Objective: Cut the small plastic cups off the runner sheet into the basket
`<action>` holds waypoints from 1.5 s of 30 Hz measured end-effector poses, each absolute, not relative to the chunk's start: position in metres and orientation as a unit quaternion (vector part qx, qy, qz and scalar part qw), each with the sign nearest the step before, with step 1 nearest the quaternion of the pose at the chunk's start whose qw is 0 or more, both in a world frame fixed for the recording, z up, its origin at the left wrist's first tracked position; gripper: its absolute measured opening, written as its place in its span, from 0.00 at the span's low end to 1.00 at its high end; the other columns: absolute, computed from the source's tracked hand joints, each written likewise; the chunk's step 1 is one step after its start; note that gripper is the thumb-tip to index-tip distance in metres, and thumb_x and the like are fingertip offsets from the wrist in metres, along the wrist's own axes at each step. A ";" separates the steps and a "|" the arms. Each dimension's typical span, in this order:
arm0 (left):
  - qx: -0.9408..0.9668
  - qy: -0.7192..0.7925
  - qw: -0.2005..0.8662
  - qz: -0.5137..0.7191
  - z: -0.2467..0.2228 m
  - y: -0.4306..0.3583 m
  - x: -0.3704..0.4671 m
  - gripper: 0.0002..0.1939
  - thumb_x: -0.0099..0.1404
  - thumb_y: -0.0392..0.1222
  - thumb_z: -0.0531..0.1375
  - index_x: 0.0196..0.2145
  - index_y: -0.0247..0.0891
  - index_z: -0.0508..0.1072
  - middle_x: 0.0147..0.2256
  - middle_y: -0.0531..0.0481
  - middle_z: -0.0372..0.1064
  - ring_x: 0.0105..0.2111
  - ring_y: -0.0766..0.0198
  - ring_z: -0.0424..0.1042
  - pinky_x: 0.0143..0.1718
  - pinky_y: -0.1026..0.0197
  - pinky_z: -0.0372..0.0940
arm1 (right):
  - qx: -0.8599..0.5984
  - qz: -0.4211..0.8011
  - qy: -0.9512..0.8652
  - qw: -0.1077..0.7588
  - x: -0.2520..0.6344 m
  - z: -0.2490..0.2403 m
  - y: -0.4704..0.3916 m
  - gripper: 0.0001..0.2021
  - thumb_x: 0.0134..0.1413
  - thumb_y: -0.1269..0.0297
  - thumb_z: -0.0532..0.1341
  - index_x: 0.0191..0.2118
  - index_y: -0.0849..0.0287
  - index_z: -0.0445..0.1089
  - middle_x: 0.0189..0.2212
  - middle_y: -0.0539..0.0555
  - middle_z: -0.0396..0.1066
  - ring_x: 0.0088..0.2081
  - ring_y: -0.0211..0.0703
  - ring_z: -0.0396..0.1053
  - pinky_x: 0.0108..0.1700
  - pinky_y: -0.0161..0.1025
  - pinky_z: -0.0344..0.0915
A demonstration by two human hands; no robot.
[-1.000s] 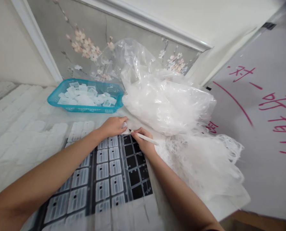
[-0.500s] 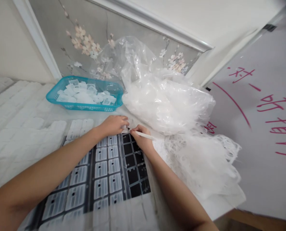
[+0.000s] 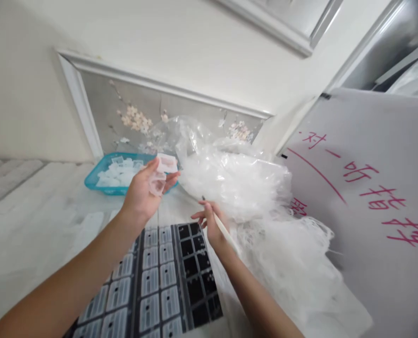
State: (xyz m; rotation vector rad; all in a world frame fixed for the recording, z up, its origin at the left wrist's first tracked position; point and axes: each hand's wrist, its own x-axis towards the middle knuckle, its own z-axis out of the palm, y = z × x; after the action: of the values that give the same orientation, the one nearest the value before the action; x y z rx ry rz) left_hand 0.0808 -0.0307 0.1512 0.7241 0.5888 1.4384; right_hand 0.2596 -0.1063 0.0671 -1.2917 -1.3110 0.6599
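Note:
Raised in front of the blue basket (image 3: 105,190), my left hand (image 3: 143,192) holds translucent plastic pieces (image 3: 167,163), one rectangular and one looped below it. My right hand (image 3: 214,223) grips a white pen-like tool (image 3: 226,233) with a dark tip pointing up and left. Below both hands lies a black tray (image 3: 135,291) with rows of clear compartments. Its left and middle columns hold pale ribbed pieces with dark dots; the right columns show black cells. Small translucent pieces (image 3: 122,172) fill the basket.
A clear plastic bag (image 3: 233,183) of white material stands behind my right hand, with loose white strands (image 3: 290,253) in front of it. Rows of white pieces (image 3: 36,225) cover the left side. A whiteboard (image 3: 364,263) with red writing stands at the right.
My left hand has lifted away from the tray's far edge, now showing the plastic pieces. My right hand has separated from it, its tool turned more upright. The view has tilted upward.

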 end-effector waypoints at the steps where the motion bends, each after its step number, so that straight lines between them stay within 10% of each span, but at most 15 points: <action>1: 0.315 0.259 0.668 0.622 0.160 -0.039 0.079 0.13 0.63 0.45 0.64 0.41 0.35 0.72 0.43 0.43 0.76 0.37 0.59 0.79 0.41 0.57 0.74 | -0.524 0.263 -0.569 0.577 0.255 0.088 -0.113 0.20 0.68 0.52 0.48 0.49 0.57 0.71 0.30 0.54 0.79 0.30 0.43 0.73 0.27 0.37 0.68; 10: 0.374 0.224 0.706 0.559 0.194 -0.085 0.063 0.10 0.61 0.47 0.65 0.35 0.38 0.77 0.36 0.46 0.78 0.35 0.55 0.79 0.35 0.57 0.75 | -0.414 -0.071 -0.708 0.568 0.211 0.188 -0.131 0.14 0.57 0.63 0.66 0.50 0.48 0.73 0.61 0.56 0.66 0.59 0.56 0.65 0.54 0.60 0.69; 45: 0.399 0.254 0.721 0.507 0.170 -0.077 0.085 0.36 0.62 0.72 0.52 0.46 0.36 0.75 0.36 0.41 0.76 0.35 0.54 0.77 0.32 0.59 0.71 | -0.395 -0.117 -0.671 0.617 0.215 0.153 -0.111 0.07 0.56 0.72 0.65 0.37 0.51 0.75 0.57 0.54 0.69 0.59 0.53 0.65 0.57 0.60 0.64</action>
State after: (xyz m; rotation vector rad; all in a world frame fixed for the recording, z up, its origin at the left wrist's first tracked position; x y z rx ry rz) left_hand 0.0851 -0.0768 0.1705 0.8822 0.5607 1.1197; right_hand 0.2155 -0.1105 0.1531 -0.9085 -1.5448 -0.2701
